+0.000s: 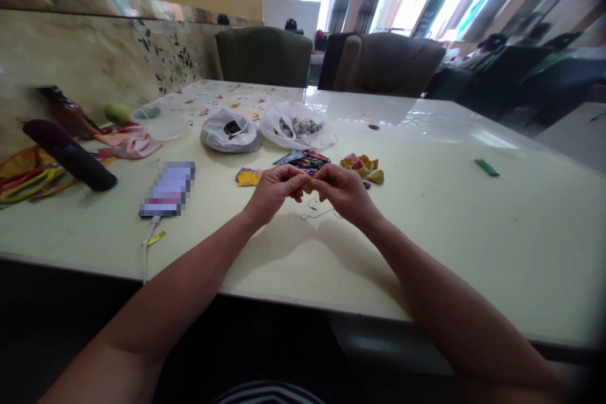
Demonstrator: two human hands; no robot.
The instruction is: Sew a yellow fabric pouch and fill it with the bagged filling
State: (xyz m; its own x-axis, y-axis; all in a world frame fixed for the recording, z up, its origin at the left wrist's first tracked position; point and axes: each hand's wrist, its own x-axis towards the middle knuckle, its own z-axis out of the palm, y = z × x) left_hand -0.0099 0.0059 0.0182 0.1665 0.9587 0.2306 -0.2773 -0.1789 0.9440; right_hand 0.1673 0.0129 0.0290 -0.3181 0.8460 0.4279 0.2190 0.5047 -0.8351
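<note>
My left hand (277, 190) and my right hand (348, 194) meet over the near middle of the table, fingertips closed on a small yellow piece of cloth (307, 188). Most of the piece is hidden by the fingers. A dark thread (311, 213) lies in loose loops just below it. Whether a needle is in either hand cannot be made out. Just beyond the hands is a pile of dark patterned cloth pieces (303, 159). Yellow cloth (249, 177) lies to the left, and a cluster of yellow, petal-like pieces (364, 167) to the right.
Two white plastic bags (215, 139) with small contents stand behind the cloth. At left are a phone (168, 189) on a cable, a dark cylindrical object (71, 154), a brown bottle (71, 112) and pink cloth (130, 142). A green object (487, 167) lies at right.
</note>
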